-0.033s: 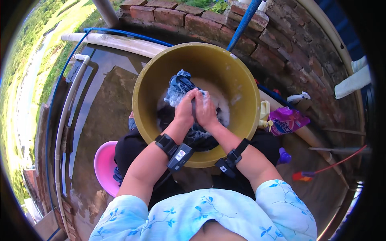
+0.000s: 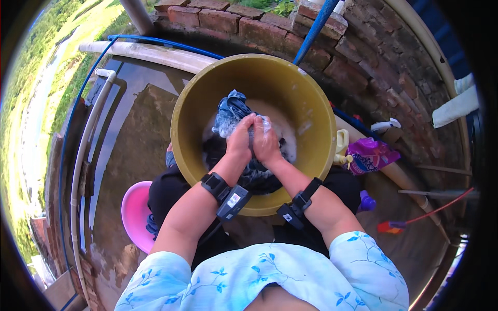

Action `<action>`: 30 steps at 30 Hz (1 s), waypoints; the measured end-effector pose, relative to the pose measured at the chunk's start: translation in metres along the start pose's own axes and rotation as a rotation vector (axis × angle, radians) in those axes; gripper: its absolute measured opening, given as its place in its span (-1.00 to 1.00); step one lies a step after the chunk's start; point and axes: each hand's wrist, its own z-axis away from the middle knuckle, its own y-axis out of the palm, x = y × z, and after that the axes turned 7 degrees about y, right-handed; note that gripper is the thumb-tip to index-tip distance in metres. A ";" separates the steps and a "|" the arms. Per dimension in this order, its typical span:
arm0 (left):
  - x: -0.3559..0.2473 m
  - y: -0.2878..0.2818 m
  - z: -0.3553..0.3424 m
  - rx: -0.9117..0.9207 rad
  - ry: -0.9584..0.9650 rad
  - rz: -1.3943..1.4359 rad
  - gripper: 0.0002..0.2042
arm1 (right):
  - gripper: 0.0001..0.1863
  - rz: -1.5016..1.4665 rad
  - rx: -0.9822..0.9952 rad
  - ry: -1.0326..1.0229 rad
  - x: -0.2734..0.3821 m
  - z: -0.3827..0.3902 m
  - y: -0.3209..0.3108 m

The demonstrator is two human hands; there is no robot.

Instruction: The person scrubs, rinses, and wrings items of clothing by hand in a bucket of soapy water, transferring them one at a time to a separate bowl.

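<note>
Two hands, the left hand (image 2: 239, 137) and the right hand (image 2: 266, 142), are pressed close together, and I read both as clamped on a soapy blue cloth (image 2: 233, 105) that bunches out past them toward eleven o'clock; part of the grip is hidden from me. Both forearms, with black wrist units (image 2: 232, 204), block my view of the near side of the deep yellow tub (image 2: 199, 103) around them. A dark cloth (image 2: 212, 150) lies low inside, with suds beside it.

Dark-clad knees flank the tub. At eight o'clock, just beside the left knee, sits a pink basin (image 2: 130, 217) with blue fabric in it. A pale yellow container (image 2: 341, 142) is right by the rim at three, a purple pouch (image 2: 371, 155) just beyond it, a purple bottle (image 2: 367, 201) at four. Farther, near three, is a white spray bottle (image 2: 385, 125). A blue pipe (image 2: 315, 33) rises at one, before the brick wall (image 2: 220, 22).
</note>
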 end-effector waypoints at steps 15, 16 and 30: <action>-0.033 0.001 -0.008 0.024 -0.162 0.045 -0.89 | -0.59 -0.993 0.483 0.553 -0.003 -0.026 -0.023; -0.039 0.003 -0.007 0.033 -0.155 0.071 -0.89 | -0.63 -0.753 0.482 0.498 -0.007 -0.028 -0.031; -0.032 -0.007 -0.020 -0.082 -0.201 0.202 -0.87 | -0.27 0.385 0.168 -0.703 -0.022 -0.018 -0.045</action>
